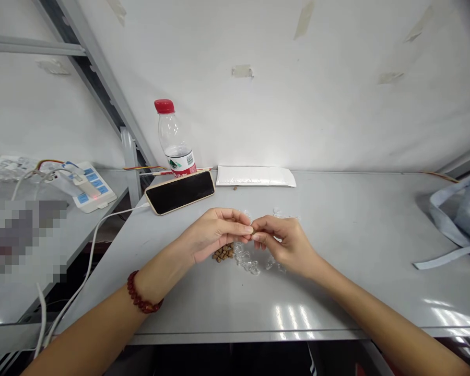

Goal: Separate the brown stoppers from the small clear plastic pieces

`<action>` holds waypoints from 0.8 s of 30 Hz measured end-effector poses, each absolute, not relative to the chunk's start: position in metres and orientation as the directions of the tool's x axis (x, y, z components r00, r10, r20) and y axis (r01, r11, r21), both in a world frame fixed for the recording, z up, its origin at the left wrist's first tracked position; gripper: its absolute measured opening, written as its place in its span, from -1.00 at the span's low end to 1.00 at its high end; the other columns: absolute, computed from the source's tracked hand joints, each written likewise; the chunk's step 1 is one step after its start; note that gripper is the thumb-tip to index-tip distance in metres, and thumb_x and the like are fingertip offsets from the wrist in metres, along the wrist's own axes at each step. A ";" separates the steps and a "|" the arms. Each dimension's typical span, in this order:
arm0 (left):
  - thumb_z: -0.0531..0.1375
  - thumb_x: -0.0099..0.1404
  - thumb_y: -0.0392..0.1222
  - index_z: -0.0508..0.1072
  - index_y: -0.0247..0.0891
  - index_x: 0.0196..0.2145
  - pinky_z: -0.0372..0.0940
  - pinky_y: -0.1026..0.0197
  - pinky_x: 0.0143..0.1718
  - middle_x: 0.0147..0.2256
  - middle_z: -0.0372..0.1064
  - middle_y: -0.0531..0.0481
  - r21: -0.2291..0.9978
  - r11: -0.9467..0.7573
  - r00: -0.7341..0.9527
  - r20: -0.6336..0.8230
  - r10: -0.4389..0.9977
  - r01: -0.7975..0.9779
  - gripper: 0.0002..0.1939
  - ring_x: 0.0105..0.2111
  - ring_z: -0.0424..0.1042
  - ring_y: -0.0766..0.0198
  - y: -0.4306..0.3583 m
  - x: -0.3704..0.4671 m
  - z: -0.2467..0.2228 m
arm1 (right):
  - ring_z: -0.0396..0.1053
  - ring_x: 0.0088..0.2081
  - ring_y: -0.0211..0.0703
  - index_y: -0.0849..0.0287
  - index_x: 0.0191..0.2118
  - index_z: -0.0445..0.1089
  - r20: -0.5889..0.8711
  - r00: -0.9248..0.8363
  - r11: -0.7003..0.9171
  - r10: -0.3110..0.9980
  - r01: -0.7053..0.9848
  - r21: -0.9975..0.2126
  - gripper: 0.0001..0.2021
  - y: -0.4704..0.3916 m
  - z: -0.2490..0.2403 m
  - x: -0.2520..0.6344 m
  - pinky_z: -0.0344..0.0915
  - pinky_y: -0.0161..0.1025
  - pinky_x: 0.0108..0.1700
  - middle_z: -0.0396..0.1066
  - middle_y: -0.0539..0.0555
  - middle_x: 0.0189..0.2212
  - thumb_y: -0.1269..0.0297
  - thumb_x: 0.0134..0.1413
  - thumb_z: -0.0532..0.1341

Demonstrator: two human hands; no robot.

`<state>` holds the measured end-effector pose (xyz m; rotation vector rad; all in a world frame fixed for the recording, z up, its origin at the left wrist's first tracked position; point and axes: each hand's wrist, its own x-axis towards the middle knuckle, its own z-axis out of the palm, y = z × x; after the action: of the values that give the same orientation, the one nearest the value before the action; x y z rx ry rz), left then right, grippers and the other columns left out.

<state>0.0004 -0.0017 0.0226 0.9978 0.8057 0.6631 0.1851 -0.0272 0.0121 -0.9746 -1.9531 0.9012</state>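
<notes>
My left hand (223,232) and my right hand (280,240) meet fingertip to fingertip above the middle of the table. Both are closed in a pinch around something tiny, mostly hidden by the fingers, so I cannot make out what it is. Below my left hand lies a small pile of brown pellets (222,254), partly covered by that hand. Beside the pile, clear plastic pieces (247,262) are scattered under both hands. More clear pieces (285,215) lie just beyond my right hand.
A phone (182,193) on a white cable leans against a red-capped bottle (176,141). A white flat packet (256,176) rests by the wall, with one brown pellet in front. A power strip (94,185) sits at left; a grey-blue bag (468,211) lies at right.
</notes>
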 end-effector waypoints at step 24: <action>0.16 0.00 -0.25 0.51 -0.26 -0.54 0.15 0.33 -0.60 -0.61 0.42 0.02 0.706 -0.206 0.501 -0.238 0.832 0.678 -0.88 -0.60 0.33 0.31 0.005 -0.015 0.017 | 0.34 -0.19 0.00 0.15 -0.26 0.49 0.253 -0.402 0.475 0.880 0.737 -0.481 -0.81 0.024 0.000 0.228 0.28 -0.06 -0.17 0.44 0.16 -0.29 0.36 0.15 0.11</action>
<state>-0.0147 0.0049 0.0172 1.9527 1.2412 0.2463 0.2285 0.0236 0.0002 -1.3418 -2.2534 0.4040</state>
